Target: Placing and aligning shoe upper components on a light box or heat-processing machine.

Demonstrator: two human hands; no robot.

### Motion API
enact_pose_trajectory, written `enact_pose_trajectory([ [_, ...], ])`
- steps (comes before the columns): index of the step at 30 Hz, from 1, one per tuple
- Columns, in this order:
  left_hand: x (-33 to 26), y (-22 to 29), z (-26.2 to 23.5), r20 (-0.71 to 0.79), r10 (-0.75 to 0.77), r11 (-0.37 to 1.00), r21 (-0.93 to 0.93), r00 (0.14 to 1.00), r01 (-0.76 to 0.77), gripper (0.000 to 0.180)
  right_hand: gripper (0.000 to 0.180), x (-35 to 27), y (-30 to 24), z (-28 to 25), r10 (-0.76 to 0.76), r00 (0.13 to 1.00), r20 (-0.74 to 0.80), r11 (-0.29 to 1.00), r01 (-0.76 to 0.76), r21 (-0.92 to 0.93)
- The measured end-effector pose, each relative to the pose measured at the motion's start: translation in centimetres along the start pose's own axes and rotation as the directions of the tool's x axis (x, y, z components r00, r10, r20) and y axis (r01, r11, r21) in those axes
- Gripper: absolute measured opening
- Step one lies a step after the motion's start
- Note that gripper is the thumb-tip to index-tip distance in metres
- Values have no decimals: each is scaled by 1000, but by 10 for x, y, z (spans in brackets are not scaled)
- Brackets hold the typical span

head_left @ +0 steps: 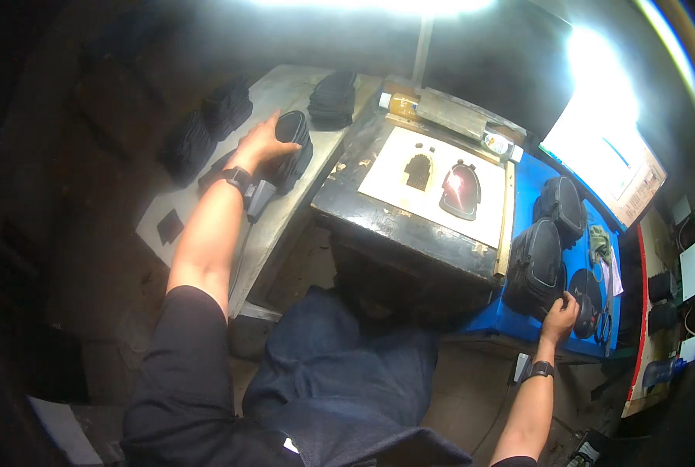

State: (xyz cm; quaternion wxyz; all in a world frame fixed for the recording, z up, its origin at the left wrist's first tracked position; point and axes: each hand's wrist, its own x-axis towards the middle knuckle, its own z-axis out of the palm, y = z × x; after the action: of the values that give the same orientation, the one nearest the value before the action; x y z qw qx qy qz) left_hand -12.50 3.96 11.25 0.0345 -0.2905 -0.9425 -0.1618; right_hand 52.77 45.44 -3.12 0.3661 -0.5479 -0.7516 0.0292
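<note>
glare from the lamp overhead washes out the far edge of the black press block [410, 226], and the dark floor to its left swallows detail, so we cannot make out what the black heaps [207, 124] beyond it are made of. our lap hides the block's lower front.

our left hand [263, 142] reaches out left of the block, arm nearly straight, fingers spread and curled over the top of a stack of black pieces [293, 152] on the grey bench [281, 89]; it grips the stack loosely from above. a wrist strap sits behind it.

our right hand [561, 314] stretches to the right of the block onto the blue table [519, 323], fingers bent against a black round piece [585, 296]; we cannot tell whether they pinch it or only touch it. two bundles of black pieces [538, 265] stand just beside that hand. on the block lies a pale board [441, 194] with a dark red shape.
</note>
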Motion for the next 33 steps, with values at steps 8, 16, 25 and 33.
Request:
enact_pose_trajectory([
  [8,1,-98,-10,-269,-124,956,-289,955,43,81,32,3,13,3,-26,1000,-13,1000,26,-11],
  [16,-34,-176,7,-147,-215,975,17,966,220,65,31,5,13,7,-49,998,-25,999,49,-15],
  [25,-51,-140,8,-279,-94,950,263,956,170,50,29,0,35,4,-55,998,-28,998,54,-37],
  [33,-74,-65,-93,-409,-48,766,-600,911,-229,40,28,9,22,5,-72,997,-27,997,72,4],
])
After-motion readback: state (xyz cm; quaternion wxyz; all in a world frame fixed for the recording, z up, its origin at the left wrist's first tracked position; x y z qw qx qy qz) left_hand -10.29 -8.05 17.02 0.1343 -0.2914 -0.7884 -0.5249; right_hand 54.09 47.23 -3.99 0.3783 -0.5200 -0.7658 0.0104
